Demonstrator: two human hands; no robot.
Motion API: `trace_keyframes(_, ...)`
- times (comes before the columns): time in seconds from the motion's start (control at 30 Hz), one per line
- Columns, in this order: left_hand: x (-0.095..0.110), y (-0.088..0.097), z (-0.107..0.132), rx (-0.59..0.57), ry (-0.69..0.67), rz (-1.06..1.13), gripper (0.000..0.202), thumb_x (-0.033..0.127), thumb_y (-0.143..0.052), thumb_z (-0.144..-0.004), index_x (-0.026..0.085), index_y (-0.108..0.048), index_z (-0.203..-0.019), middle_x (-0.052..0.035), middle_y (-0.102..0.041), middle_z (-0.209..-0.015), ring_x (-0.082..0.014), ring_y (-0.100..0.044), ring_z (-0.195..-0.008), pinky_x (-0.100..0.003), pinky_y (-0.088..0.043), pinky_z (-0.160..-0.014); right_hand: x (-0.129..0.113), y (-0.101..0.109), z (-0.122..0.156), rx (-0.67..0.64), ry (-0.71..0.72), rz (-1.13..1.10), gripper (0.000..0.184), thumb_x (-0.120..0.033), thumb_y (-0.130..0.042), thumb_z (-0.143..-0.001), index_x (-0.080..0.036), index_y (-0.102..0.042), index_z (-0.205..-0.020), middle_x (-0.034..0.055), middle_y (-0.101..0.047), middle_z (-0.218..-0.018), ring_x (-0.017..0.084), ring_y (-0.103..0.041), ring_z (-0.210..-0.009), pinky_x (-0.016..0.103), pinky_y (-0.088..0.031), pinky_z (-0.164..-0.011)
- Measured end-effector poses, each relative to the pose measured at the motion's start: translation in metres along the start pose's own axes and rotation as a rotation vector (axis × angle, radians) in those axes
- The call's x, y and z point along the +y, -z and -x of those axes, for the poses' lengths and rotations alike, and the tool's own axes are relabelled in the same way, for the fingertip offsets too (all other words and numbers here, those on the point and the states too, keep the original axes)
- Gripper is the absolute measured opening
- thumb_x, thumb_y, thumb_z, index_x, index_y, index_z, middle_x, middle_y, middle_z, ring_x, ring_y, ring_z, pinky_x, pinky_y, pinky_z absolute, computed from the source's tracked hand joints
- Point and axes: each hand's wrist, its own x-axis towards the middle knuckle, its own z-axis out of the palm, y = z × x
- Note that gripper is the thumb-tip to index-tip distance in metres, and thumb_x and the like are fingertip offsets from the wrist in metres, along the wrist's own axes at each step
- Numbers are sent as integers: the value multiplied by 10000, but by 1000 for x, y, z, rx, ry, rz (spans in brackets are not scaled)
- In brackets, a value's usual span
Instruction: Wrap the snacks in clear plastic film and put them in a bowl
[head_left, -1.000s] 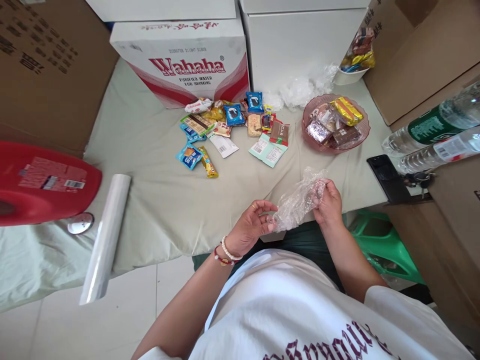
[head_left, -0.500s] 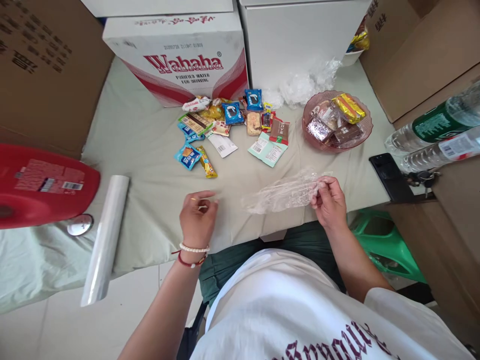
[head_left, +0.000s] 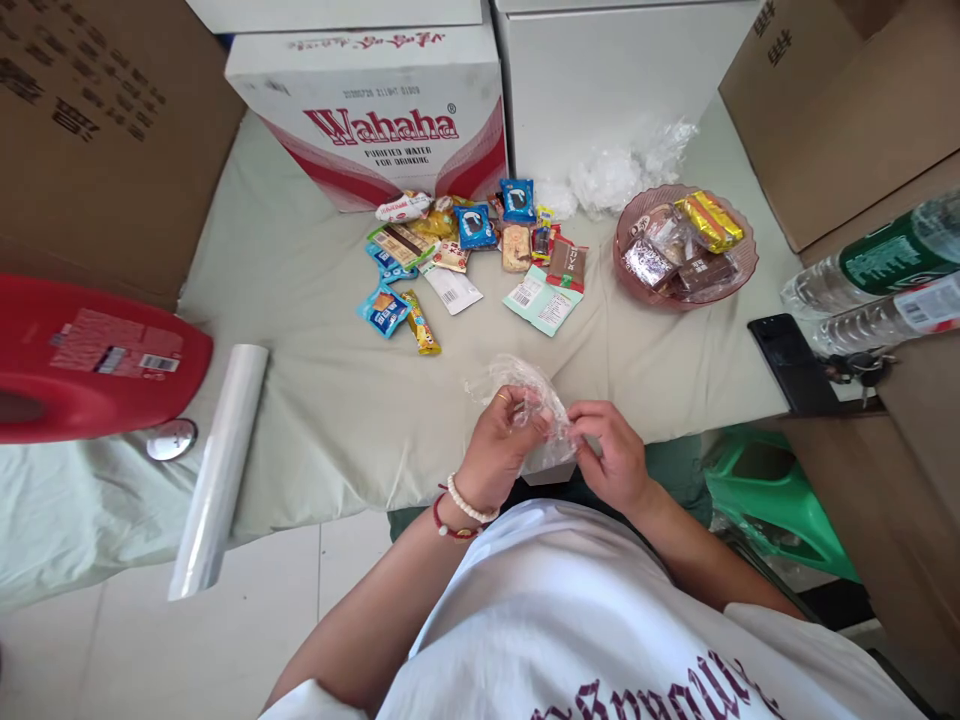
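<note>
My left hand (head_left: 501, 443) and my right hand (head_left: 611, 455) are close together at the near edge of the cloth-covered table (head_left: 315, 400). Both pinch a crumpled piece of clear plastic wrap (head_left: 525, 395) that bunches up between and above the fingers. My left wrist wears a pearl bracelet and a red cord. Whether anything lies inside the wrap I cannot make out.
A roll of clear wrap (head_left: 217, 470) lies at the left. Several snack packets (head_left: 465, 255) are scattered mid-table, with a pink glass bowl (head_left: 686, 245) of wrapped snacks at the right. A black phone (head_left: 791, 362), water bottles (head_left: 877, 265), a red stool (head_left: 90, 355) and cardboard boxes (head_left: 390, 115) surround the table.
My left hand came back from the left and took hold of the wrap again. My right hand moved left and nearer to me, and the stretched wrap is now bunched between both hands.
</note>
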Motion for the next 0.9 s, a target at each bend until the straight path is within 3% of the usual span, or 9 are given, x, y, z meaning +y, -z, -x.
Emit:
trace_keyframes(0.03, -1, 3, -3, 39, 2, 27, 517, 518, -935, -663, 204, -600, -901, -57, -689, -1157, -233, -626, -1141, -353, -580, -877, 2, 0, 1, 66, -89, -44, 27, -277, -643, -973, -296, -624, -980, 75, -703, -1092, 227, -694, -970, 403, -586, -851)
trace_keyframes(0.13, -4, 18, -8, 163, -13, 126, 501, 522, -936, -648, 189, -602, -818, -78, -710, -1192, -291, -599, -1267, -392, -598, -888, 10, 5, 4, 188, -469, -262, 250, -476, -690, -953, -276, -540, -943, 44, -681, -1017, 193, -690, -836, 368, -610, -768)
trace_keyframes(0.23, -7, 31, -6, 267, -93, 206, 479, 484, -949, -641, 185, -608, -795, -74, -731, -1144, -292, -639, -1257, -416, -599, -942, 18, 24, 5, 12, -752, -361, 442, -653, -722, -865, -259, -541, -949, 20, -667, -909, 183, -666, -755, 345, -612, -666)
trace_keyframes(0.3, -8, 35, -3, 290, -151, 232, 445, 442, -949, -654, 182, -612, -784, -75, -734, -1171, -281, -677, -1223, -426, -594, -981, 21, 45, 0, -109, -763, -258, 496, -688, -719, -842, -248, -588, -1029, 41, -679, -937, 200, -667, -805, 350, -607, -667)
trace_keyframes(0.43, -12, 36, 3, 218, -191, 210, 384, 342, -951, -657, 195, -662, -862, -71, -717, -1279, -250, -737, -1119, -438, -596, -1007, 19, 70, -31, -72, -522, 106, 479, -603, -669, -913, -249, -606, -1230, 103, -691, -1177, 248, -664, -1068, 402, -595, -848)
trace_keyframes(0.53, -15, 32, 4, 151, -164, 227, 359, 314, -954, -636, 199, -681, -840, -51, -749, -1170, -241, -752, -1079, -444, -586, -1029, 18, 44, -57, -229, -397, 228, 574, -521, -724, -875, -241, -580, -1355, 126, -671, -1286, 278, -648, -1160, 423, -572, -915)
trace_keyframes(0.63, -17, 34, 7, 119, -151, 253, 323, 291, -946, -620, 188, -653, -707, -38, -758, -1052, -241, -751, -1058, -439, -582, -1028, 21, -5, -74, -369, -366, 290, 529, -414, -748, -829, -211, -626, -1302, 105, -711, -1150, 273, -657, -1069, 412, -549, -907)
trace_keyframes(0.73, -19, 54, 13, 198, -183, 283, 320, 251, -932, -596, 188, -622, -646, -34, -755, -1038, -228, -737, -1049, -414, -583, -1001, 27, -38, -80, -286, -431, 158, 225, -399, -605, -900, -212, -677, -1002, 22, -653, -835, 195, -618, -802, 339, -536, -766)
trace_keyframes(0.9, -24, 116, 39, 496, -140, 219, 314, 288, -919, -540, 186, -662, -688, -61, -750, -1047, -215, -704, -1019, -361, -579, -913, 33, -37, -84, -87, -690, -305, 337, -558, -668, -805, -237, -568, -840, -49, -506, -637, 137, -476, -564, 245, -383, -458)
